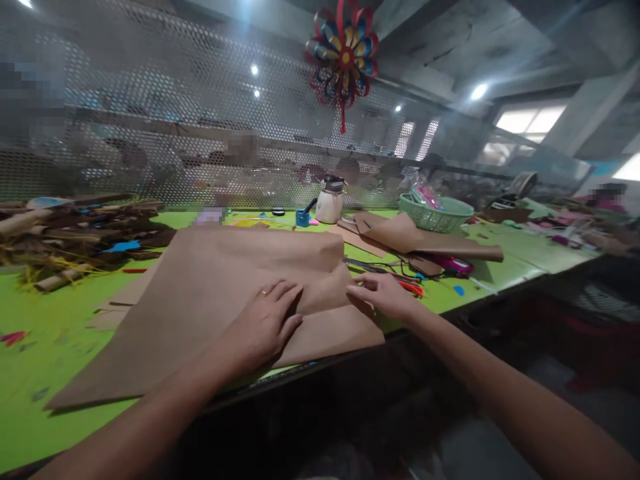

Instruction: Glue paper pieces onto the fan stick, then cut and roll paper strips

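A large sheet of brown kraft paper (210, 287) lies on the green tabletop, creased toward its right side and folded over along its lower right. My left hand (273, 317), with a ring on one finger, rests palm down on the paper with its fingers stretched forward. At the right edge of the sheet, my right hand (383, 295) has thumb and fingers closed on the paper. Just behind that hand lie scissors with orange-red handles (414, 288), partly hidden.
Rolled and scrap brown paper (75, 227) is heaped at the left. Farther back stand a blue jar (303, 218), a white jug (330, 203) and a green basket (435, 215). More brown paper (425, 241) lies to the right. A paper flower ornament (345, 57) hangs above.
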`<state>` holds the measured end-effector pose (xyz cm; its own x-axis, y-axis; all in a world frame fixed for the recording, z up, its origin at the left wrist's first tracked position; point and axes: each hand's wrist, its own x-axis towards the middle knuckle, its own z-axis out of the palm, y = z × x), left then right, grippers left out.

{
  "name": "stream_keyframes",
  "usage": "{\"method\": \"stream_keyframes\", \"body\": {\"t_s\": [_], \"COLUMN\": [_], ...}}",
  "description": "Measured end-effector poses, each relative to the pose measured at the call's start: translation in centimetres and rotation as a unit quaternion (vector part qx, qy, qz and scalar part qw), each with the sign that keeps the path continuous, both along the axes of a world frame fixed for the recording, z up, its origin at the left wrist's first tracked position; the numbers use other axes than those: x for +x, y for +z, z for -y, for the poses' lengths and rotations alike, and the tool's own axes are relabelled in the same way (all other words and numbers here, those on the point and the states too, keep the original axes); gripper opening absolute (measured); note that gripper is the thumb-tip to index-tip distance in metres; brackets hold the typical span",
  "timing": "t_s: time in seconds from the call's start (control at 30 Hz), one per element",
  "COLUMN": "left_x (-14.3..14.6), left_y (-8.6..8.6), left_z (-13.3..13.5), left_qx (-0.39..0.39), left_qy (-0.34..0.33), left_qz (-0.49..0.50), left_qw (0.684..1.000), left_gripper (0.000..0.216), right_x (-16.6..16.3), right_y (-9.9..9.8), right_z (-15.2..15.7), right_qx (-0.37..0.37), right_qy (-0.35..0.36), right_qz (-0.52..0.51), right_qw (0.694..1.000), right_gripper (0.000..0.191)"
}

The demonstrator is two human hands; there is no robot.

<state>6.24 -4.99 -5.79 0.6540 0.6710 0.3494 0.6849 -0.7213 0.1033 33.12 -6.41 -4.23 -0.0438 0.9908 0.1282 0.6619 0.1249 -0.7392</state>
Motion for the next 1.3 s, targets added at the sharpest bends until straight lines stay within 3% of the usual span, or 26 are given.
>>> {"method": "stream_keyframes", "body": {"t_s": [0.1, 0.23, 0.47, 0.6, 0.9, 1.1, 1.3], "left_x": [0.1, 0.4, 0.6, 0.7, 0.9, 0.9, 1.1], "left_y": [0.5, 1.0, 0.9, 0.7, 1.7, 2.2, 2.2], "left_z": [0.3, 0.7, 1.0, 1.4, 2.1, 2.5, 2.5], "left_qx": [-0.027, -0.046, -0.057, -0.029, -0.003, -0.007, -0.029], "left_qy": [-0.014, -0.021, -0.011, 0.001, 0.008, 0.011, 0.01], "left_qz": [-0.036, -0.068, -0.072, -0.072, -0.081, -0.099, -0.094], "left_qw": [0.999, 0.996, 0.996, 0.997, 0.997, 0.995, 0.995], "left_gripper": [0.047, 0.054, 0.064, 0.066, 0.049, 0.05, 0.05], "right_x": [-0.9, -1.1, -1.1, -1.1, -1.2, -1.3, -1.2], "right_y": [-0.2, -0.4, -0.8, -1.4, -1.1, -0.9, -1.3], "right_z": [0.3, 1.1, 1.8, 1.5, 1.4, 1.2, 1.3], "right_qx": [-0.031, 0.001, 0.073, 0.081, 0.076, 0.067, 0.082], "right_qy": [-0.023, -0.036, -0.022, -0.014, -0.007, -0.013, -0.05], "right_qz": [-0.053, 0.001, 0.173, 0.222, 0.24, 0.254, 0.195], "right_qw": [0.998, 0.999, 0.982, 0.971, 0.968, 0.965, 0.976], "right_gripper": [0.047, 0.06, 0.049, 0.048, 0.049, 0.055, 0.049]}}
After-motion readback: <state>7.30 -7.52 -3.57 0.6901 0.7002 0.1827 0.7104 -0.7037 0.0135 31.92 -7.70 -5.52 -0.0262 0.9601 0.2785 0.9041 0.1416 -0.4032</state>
